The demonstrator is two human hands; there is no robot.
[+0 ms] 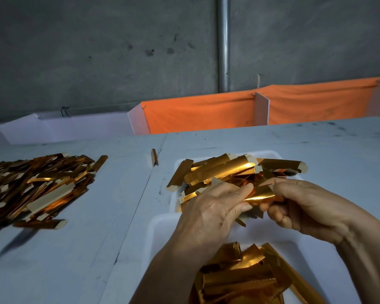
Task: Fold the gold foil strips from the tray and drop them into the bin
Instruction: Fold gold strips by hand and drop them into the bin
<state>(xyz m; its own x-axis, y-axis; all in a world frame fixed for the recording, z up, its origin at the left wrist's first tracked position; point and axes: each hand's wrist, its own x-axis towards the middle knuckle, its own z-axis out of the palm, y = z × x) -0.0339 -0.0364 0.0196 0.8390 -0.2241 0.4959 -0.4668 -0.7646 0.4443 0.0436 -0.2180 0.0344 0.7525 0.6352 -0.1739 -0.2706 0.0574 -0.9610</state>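
A grey wall (97, 51) with an upright metal pipe (223, 44) fills the background; below it an orange cloth (206, 115) hangs over white dividers along the far edge of the white table (75, 249). On the table's left side lies a large loose pile (35, 185) of gold foil strips, reaching out of view at the left edge. One stray strip (154, 157) stands at the seam between the two table panels, apart from both heaps. Right of centre sits the white tray (272, 153), heaped with strips (224, 170), some overhanging its left rim. Nearer the camera, touching the tray, is the white bin (158, 224), holding folded strips (239, 279) at the bottom of the frame. The two hands meet over the tray's near rim, just above the bin. The left hand (208, 213) pinches one end of a single strip (260, 195) between thumb and forefinger; the right hand (303, 205) curls its fingers round the other end. This strip bows between them, clear of the heap behind. The forearms cross the bin's opening and hide part of its contents. Bare table lies between pile and bin.
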